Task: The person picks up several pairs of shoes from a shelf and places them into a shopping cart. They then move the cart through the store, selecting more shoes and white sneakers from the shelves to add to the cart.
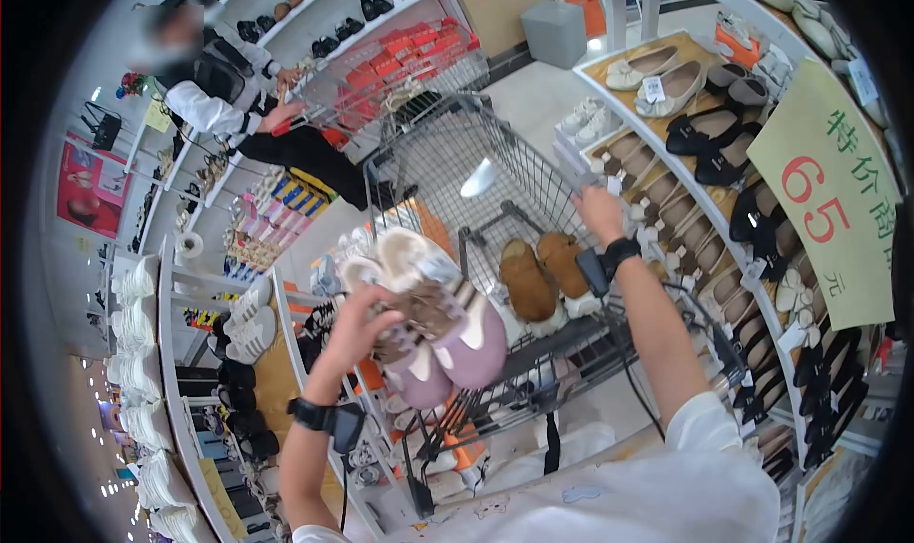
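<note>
My left hand (360, 329) is closed on a pair of shoes (466, 348) with mauve toes, brown and white uppers and pale linings. They hang over the left side of a grey wire shopping cart (433, 129). My right hand (600, 215), its fingers curled, grips the cart's right rim. In the cart, near its handle end, lies a pair of brown shoes (528, 286) with pale fluffy edges. Dark bands with small devices sit on both my wrists.
A person (214, 96) stands at upper left behind another cart with red items (405, 53). Shoe racks (666, 167) curve along the right, with a yellow price sign (828, 196). White shoes (138, 348) fill the left racks. A grey bin (554, 34) stands ahead.
</note>
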Demonstrator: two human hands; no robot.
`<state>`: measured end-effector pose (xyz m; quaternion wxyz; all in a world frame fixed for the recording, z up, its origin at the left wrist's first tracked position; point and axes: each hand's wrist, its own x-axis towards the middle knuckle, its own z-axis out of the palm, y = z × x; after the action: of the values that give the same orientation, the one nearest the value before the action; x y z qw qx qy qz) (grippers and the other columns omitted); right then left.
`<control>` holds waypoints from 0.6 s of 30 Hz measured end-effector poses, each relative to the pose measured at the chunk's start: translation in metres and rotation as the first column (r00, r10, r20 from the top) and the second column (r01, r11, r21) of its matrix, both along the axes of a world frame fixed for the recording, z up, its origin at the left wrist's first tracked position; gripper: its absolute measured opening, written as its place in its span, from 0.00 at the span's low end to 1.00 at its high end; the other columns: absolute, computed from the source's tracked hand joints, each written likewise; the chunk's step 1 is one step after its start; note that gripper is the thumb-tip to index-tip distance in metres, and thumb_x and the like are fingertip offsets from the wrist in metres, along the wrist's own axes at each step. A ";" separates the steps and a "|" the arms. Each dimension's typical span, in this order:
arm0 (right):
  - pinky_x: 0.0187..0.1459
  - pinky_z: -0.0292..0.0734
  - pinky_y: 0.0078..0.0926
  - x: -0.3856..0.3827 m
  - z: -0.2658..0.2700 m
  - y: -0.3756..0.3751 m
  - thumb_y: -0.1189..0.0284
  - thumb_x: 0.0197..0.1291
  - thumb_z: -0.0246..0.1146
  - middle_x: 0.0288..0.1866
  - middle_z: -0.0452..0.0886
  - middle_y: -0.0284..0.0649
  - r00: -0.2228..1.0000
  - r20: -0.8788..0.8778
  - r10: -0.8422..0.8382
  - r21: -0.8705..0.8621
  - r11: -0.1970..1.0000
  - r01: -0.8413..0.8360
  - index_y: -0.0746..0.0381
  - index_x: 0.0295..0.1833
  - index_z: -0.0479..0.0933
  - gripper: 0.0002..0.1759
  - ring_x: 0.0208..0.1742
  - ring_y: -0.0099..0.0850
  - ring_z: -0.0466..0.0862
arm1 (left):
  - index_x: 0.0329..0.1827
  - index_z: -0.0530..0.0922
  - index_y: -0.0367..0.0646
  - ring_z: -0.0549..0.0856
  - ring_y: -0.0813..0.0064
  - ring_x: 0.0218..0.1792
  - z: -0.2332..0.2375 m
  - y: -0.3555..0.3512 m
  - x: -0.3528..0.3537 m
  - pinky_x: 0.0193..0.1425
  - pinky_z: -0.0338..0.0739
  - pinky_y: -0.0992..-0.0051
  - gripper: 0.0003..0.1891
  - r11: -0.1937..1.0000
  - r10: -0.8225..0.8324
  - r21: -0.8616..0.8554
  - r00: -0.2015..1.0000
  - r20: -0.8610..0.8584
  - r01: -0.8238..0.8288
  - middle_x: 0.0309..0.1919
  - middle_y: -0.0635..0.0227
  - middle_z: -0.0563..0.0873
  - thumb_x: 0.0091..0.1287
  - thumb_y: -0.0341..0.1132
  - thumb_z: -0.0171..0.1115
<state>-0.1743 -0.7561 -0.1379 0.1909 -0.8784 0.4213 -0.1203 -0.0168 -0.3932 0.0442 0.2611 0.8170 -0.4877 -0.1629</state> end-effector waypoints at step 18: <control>0.38 0.76 0.39 -0.004 0.017 0.022 0.64 0.58 0.56 0.31 0.81 0.47 1.000 0.002 -0.010 0.158 0.987 0.009 0.61 0.37 0.76 0.12 0.36 0.44 0.81 | 0.35 0.76 0.43 0.76 0.54 0.41 -0.244 -0.041 0.049 0.44 0.69 0.64 0.12 0.919 -0.150 0.336 0.971 -0.187 0.207 0.34 0.54 0.77 0.51 0.37 0.68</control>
<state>-0.1787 -0.7342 -0.1211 0.2601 -0.8582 0.4335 -0.0885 0.0320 -0.4346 -0.1995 0.1319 0.7871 -0.5009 -0.3349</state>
